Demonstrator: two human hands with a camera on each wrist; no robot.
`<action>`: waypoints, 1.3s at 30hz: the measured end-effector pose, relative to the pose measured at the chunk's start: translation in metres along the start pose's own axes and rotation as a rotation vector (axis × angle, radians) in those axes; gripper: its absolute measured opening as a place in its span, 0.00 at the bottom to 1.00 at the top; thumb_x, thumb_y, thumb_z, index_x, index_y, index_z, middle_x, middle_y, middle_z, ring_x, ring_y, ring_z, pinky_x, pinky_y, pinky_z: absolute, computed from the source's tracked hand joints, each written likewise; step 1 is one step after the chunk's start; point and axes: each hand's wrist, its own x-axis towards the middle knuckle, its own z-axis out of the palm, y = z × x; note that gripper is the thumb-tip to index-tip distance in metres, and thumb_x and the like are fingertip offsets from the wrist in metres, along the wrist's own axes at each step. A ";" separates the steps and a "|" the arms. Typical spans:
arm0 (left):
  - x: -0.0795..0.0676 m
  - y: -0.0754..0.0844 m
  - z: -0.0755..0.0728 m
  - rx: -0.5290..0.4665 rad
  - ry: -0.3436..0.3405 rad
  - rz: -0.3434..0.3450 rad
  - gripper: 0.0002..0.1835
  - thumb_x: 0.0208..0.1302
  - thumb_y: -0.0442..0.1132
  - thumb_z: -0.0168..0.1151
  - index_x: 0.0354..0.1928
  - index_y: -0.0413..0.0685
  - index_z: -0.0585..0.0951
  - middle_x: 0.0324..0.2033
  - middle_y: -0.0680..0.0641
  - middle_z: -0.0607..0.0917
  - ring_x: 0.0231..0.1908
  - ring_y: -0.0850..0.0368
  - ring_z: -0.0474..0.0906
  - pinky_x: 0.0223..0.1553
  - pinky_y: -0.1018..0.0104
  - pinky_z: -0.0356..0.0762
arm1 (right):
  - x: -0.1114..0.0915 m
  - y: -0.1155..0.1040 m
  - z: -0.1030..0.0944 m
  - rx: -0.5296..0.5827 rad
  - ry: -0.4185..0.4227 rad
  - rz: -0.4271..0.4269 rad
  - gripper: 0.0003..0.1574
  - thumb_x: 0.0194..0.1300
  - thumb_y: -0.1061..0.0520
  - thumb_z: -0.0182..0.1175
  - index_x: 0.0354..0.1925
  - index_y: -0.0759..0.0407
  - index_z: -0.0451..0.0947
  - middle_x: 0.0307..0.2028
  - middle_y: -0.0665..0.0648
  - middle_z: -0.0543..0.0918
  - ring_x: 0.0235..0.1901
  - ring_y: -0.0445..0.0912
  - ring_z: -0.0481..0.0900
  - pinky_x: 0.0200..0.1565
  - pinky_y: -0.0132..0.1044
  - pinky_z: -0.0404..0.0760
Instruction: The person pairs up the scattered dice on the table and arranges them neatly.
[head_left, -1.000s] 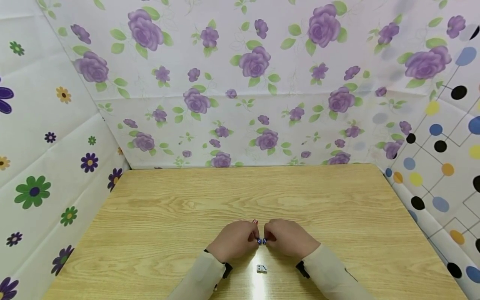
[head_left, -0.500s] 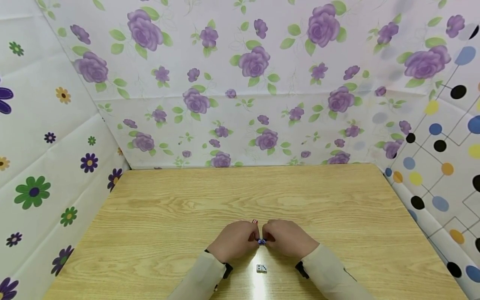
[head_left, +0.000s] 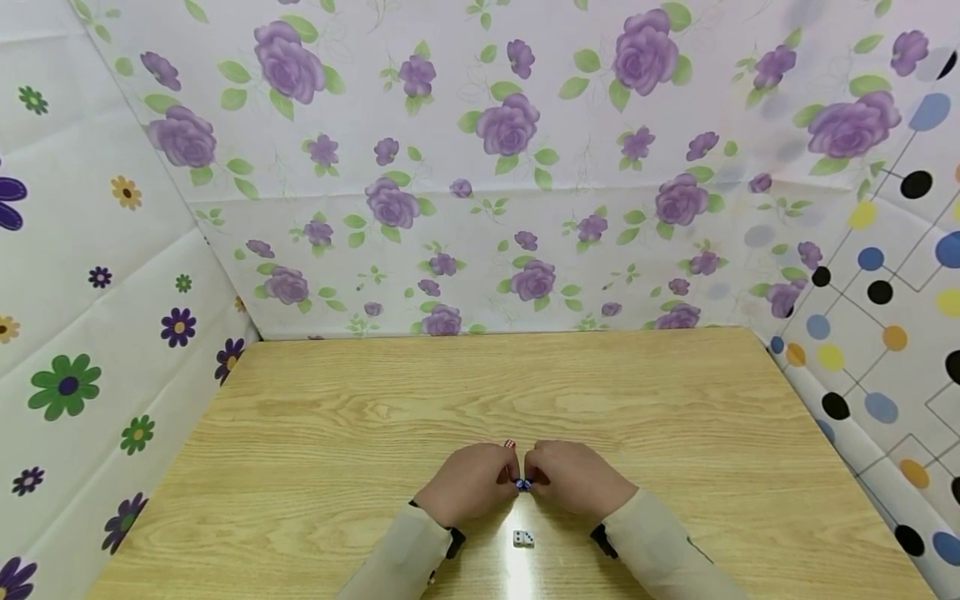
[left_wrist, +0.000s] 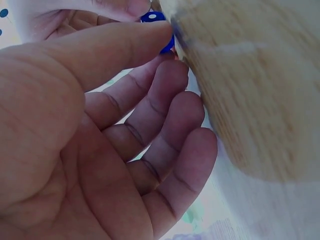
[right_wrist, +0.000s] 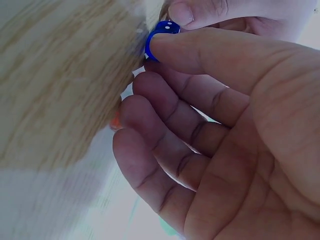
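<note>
On the table, two small blue dice sit side by side, seeming to touch. My left hand (head_left: 471, 479) pinches the left blue die (head_left: 519, 484) between thumb and index finger. The right blue die (head_left: 528, 484) is pinched the same way by my right hand (head_left: 576, 479). In the left wrist view, blue (left_wrist: 167, 47) shows past the thumb tip, with the other fingers loosely curled. The right wrist view shows a blue die (right_wrist: 168, 26) with white pips beside both thumbs. Just beyond my left hand lies a red die (head_left: 510, 444), partly hidden by it.
Two white dice (head_left: 523, 538) lie together between the forearms, nearer the body. The wood-grain table (head_left: 360, 383) is bounded by a flowered cloth (head_left: 465, 250) at the back and patterned cloths on both sides.
A narrow gap between the two blue dice has closed. My right hand has shifted slightly left, while the left hand has hardly moved. The red and white dice stay put.
</note>
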 end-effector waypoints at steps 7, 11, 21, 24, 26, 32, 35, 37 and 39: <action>-0.001 0.000 0.000 -0.004 0.005 0.004 0.03 0.65 0.39 0.71 0.33 0.55 0.86 0.23 0.65 0.76 0.25 0.69 0.70 0.33 0.71 0.72 | 0.001 0.000 0.003 0.012 0.002 0.004 0.13 0.61 0.61 0.73 0.27 0.50 0.78 0.26 0.41 0.73 0.25 0.34 0.65 0.30 0.29 0.70; -0.001 -0.001 0.001 -0.013 0.003 0.003 0.03 0.65 0.39 0.71 0.33 0.55 0.86 0.23 0.65 0.77 0.25 0.70 0.70 0.33 0.71 0.72 | 0.000 0.001 0.004 0.012 0.011 -0.008 0.13 0.61 0.62 0.72 0.27 0.50 0.78 0.26 0.41 0.73 0.25 0.34 0.65 0.31 0.29 0.70; -0.001 0.000 0.001 -0.006 0.002 0.008 0.03 0.65 0.39 0.71 0.35 0.54 0.86 0.24 0.64 0.78 0.25 0.70 0.71 0.33 0.71 0.73 | 0.000 0.000 0.002 0.003 0.013 -0.018 0.15 0.62 0.61 0.72 0.27 0.49 0.75 0.25 0.42 0.68 0.25 0.35 0.63 0.29 0.29 0.67; -0.001 0.000 0.001 -0.001 0.006 0.014 0.03 0.65 0.39 0.71 0.35 0.54 0.86 0.25 0.64 0.79 0.26 0.70 0.72 0.34 0.71 0.74 | -0.001 0.000 0.001 0.008 0.014 -0.020 0.15 0.62 0.62 0.72 0.27 0.50 0.76 0.26 0.42 0.70 0.25 0.35 0.63 0.29 0.29 0.68; -0.001 0.000 0.001 0.001 0.009 0.017 0.02 0.66 0.39 0.71 0.35 0.54 0.86 0.25 0.64 0.79 0.26 0.70 0.72 0.34 0.71 0.74 | -0.001 -0.001 0.000 0.011 0.015 -0.019 0.14 0.62 0.62 0.73 0.27 0.50 0.76 0.26 0.43 0.70 0.25 0.35 0.63 0.29 0.30 0.68; -0.001 0.001 0.000 -0.012 0.004 0.013 0.02 0.66 0.39 0.70 0.35 0.54 0.86 0.25 0.64 0.79 0.26 0.70 0.72 0.34 0.71 0.74 | -0.001 -0.001 0.000 0.017 0.010 -0.019 0.13 0.63 0.58 0.73 0.28 0.49 0.77 0.26 0.42 0.70 0.25 0.34 0.64 0.30 0.29 0.69; -0.001 0.001 0.000 -0.019 -0.002 0.006 0.02 0.65 0.39 0.71 0.35 0.53 0.86 0.25 0.64 0.79 0.26 0.70 0.72 0.34 0.71 0.74 | -0.002 -0.001 0.000 0.017 0.005 -0.021 0.13 0.64 0.58 0.73 0.28 0.49 0.77 0.26 0.41 0.70 0.25 0.34 0.64 0.30 0.29 0.69; -0.001 0.002 0.000 -0.022 -0.003 0.000 0.02 0.65 0.39 0.71 0.35 0.53 0.86 0.25 0.63 0.79 0.26 0.70 0.72 0.34 0.71 0.74 | -0.002 0.000 0.000 0.015 0.002 -0.021 0.13 0.64 0.59 0.73 0.28 0.49 0.77 0.26 0.42 0.70 0.25 0.34 0.64 0.30 0.29 0.69; -0.001 0.002 0.000 -0.017 -0.003 -0.002 0.02 0.65 0.39 0.71 0.36 0.53 0.86 0.25 0.63 0.79 0.26 0.70 0.72 0.34 0.71 0.74 | -0.002 0.000 0.000 0.013 0.001 -0.022 0.13 0.64 0.59 0.73 0.28 0.50 0.77 0.26 0.42 0.70 0.25 0.34 0.64 0.30 0.29 0.69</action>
